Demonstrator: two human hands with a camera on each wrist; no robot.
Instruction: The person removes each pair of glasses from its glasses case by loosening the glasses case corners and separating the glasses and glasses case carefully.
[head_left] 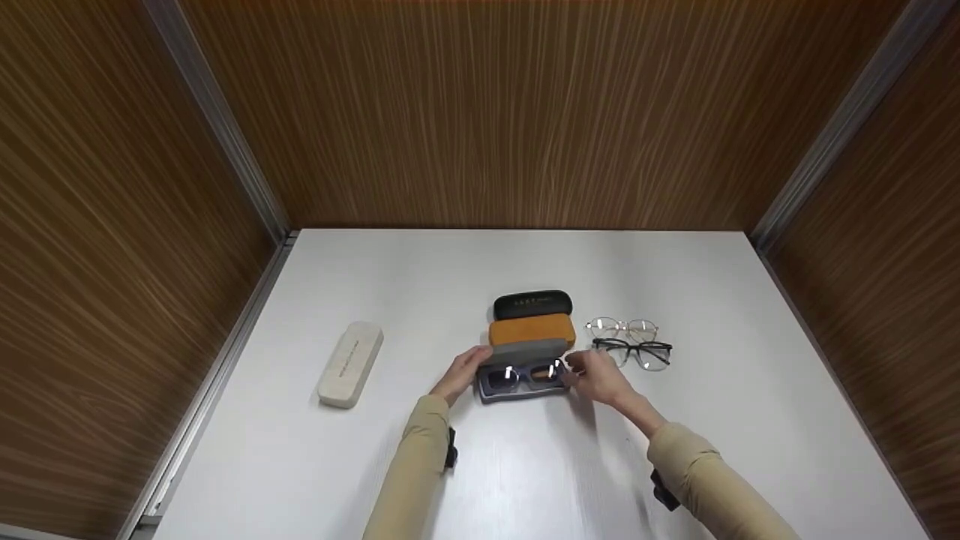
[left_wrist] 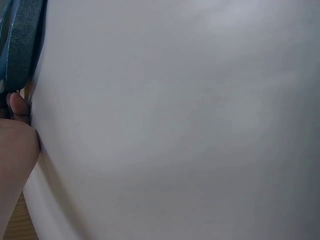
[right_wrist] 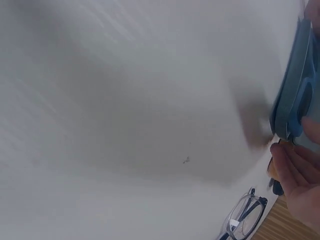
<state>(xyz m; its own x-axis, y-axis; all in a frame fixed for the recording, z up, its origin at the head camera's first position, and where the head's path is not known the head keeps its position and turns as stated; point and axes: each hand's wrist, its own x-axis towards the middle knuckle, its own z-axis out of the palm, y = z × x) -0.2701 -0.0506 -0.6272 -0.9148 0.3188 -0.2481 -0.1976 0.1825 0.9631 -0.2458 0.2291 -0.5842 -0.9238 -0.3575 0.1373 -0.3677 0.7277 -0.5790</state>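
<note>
A grey-blue glasses case lies with its lid raised at the middle of the table. Dark-lensed sunglasses sit in its lower half, lenses facing up. At the case's left end, my left hand grips the side near the lid. My right hand pinches the right end of the sunglasses at the case's right edge. The right wrist view shows the thumb against the sunglasses frame, the other fingers beyond the case's end. In the left wrist view, only part of the left hand shows beside the case.
An orange case and a black case lie behind the grey-blue one. To the right are thin metal-framed glasses and black-framed glasses. A cream case lies at the left. Wood-grain panels enclose the white table.
</note>
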